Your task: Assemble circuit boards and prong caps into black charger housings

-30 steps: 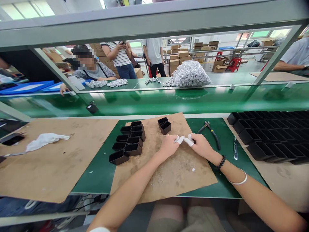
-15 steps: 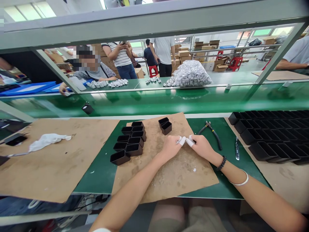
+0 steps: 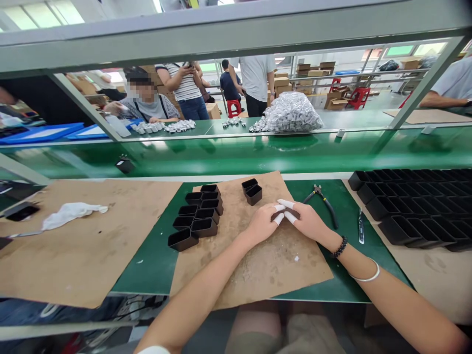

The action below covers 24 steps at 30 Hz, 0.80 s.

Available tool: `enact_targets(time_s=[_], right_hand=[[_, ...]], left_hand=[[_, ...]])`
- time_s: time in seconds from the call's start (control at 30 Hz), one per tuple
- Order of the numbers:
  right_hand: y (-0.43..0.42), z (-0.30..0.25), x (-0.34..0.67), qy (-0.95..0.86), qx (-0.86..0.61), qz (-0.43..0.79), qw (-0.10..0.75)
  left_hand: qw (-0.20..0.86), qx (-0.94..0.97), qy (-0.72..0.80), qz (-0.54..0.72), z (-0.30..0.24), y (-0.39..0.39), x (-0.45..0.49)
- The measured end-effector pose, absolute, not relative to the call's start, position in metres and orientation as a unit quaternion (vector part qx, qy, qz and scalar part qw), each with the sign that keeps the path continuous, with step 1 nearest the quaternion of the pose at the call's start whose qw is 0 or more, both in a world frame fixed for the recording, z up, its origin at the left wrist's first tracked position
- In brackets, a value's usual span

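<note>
Piece (image 3: 285,213) half-hidden — left hand (image 3: 262,224), right hand (image 3: 309,222), grip unclear

The head camera is looking forward and down, sitting close over the small dark piece (image 3: 285,214) between left hand (image 3: 261,225) and right hand (image 3: 309,223) at centre frame (conveyor belt (image 3: 236,152) crossing above).

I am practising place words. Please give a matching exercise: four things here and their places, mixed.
1 black-handled metal pliers
2 crumpled white cloth
3 clear plastic bag of small silvery parts
4 two black plastic rectangular cups

A on the far green bench
B on the left brown cardboard sheet
C on the dark green mat
D on the middle brown cardboard sheet

Pairs: 1-C, 2-B, 3-A, 4-D
</note>
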State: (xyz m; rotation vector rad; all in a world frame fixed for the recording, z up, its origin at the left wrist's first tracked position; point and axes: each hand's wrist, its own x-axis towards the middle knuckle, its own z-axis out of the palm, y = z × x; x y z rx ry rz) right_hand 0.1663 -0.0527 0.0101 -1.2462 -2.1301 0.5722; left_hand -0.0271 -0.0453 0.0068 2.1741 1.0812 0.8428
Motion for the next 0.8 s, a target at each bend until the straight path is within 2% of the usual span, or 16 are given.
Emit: enact_targets(time_s=[0.17,0.37,0.8], right_hand=[[-0.0496,0.0087,0.1673,-0.825,-0.464,0.209,0.246],[-0.052,0.0103,0.1656,-0.804,-0.488,0.2,0.273],[-0.0556,0.017,0.1608,-0.789,-0.529,0.186,0.25]], left_hand=[[0.28,0.82,0.402,0.295,0.0076,-0.0446,-0.0275],[0.274,0.794,0.433,0.326,0.0082,-0.045,-0.0256],[0.287,0.758,0.486,0.326,0.0125,-0.0477,-0.0266]])
